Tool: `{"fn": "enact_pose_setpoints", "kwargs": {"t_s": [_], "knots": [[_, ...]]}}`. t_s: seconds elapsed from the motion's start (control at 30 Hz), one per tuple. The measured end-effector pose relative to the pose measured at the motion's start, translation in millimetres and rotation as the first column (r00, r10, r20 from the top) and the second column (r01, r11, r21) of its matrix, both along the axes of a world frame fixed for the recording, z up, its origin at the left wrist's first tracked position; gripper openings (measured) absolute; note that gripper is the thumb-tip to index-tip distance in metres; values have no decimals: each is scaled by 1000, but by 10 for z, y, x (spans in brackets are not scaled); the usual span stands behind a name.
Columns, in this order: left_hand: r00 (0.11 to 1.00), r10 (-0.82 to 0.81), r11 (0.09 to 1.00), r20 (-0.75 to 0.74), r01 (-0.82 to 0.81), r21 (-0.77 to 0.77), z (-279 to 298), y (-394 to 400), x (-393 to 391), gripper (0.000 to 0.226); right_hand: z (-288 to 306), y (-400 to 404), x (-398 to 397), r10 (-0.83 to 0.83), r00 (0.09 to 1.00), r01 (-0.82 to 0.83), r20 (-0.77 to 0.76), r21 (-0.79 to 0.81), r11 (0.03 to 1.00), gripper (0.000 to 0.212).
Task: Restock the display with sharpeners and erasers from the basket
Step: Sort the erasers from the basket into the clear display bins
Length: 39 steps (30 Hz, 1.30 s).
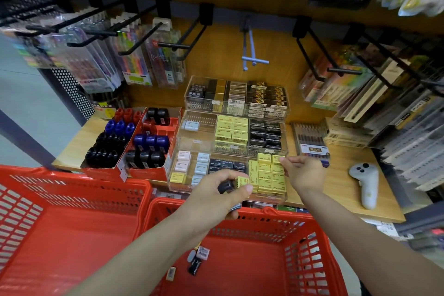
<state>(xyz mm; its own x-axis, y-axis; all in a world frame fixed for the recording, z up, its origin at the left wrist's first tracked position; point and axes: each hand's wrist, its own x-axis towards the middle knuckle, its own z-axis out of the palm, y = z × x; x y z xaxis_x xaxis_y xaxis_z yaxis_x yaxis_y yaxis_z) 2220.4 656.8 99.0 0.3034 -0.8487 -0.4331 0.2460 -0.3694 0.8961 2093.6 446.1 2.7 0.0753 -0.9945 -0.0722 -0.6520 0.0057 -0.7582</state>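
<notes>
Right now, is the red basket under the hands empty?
Not empty. The basket has a few small erasers lying on its floor.

I see a wooden shelf (341, 187) carrying the stock. At its left stand two red cardboard trays (149, 170) of sharpeners, side by side. Just beside them, at centre, sits a clear tiered display (230, 151) of erasers. To its right lies a pen box (310, 144), then a white controller (366, 185) near the front edge.

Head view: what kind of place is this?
Most likely a stationery shop: pen packs hang on wall hooks, a clear tiered display holds erasers, and a red shopping basket sits below.
</notes>
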Motion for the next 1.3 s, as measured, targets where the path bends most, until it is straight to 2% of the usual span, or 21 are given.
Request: {"fn": "enact_pose_setpoints", "kwargs": {"t_s": [0.23,0.33,0.47,0.53,0.67,0.77,0.97,1.03,1.1,1.13,1.2,1.23,1.3], "knots": [[1000,5,1000,-3,-5,1,17,6,-11,18,43,66,25,-6,1000,6,-5,10,1000,25],[1000,-3,1000,-1,3,-9,24,11,-20,19,69,144,58,-27,999,26,28,26,999,43],[1000,-9,1000,3,9,-14,33,8,-30,20,152,191,198,-35,999,29,40,136,990,67],[1000,-8,1000,3,8,-14,32,5,-31,19,180,168,283,-41,999,40,3,176,984,81],[1000,-7,1000,-7,7,-29,36,7,-29,21,170,145,410,-17,984,56,-176,216,975,98],[1000,-10,1000,-11,9,-26,54,10,-25,21,150,143,439,-37,978,83,-208,220,972,98],[1000,-6,1000,9,6,-21,75,14,-10,20,302,172,234,-13,998,24,-59,195,981,90],[1000,-7,999,10,7,-34,87,30,-5,21,516,209,56,85,996,-87,18,163,983,60],[1000,-25,999,9,25,-47,109,46,-19,21,827,326,-171,344,937,-349,64,102,932,23],[999,-31,998,5,32,-45,129,58,-28,21,1011,430,-278,498,863,-503,79,71,861,21],[999,-36,998,-29,34,-47,180,93,-52,22,1331,713,-441,715,684,-726,144,41,687,35],[998,-36,998,-56,34,-47,181,89,-56,24,1400,840,-467,753,628,-774,198,57,631,43],[991,-20,998,-132,12,-61,197,100,-90,29,1428,1061,-474,768,590,-799,249,48,599,54]]}}
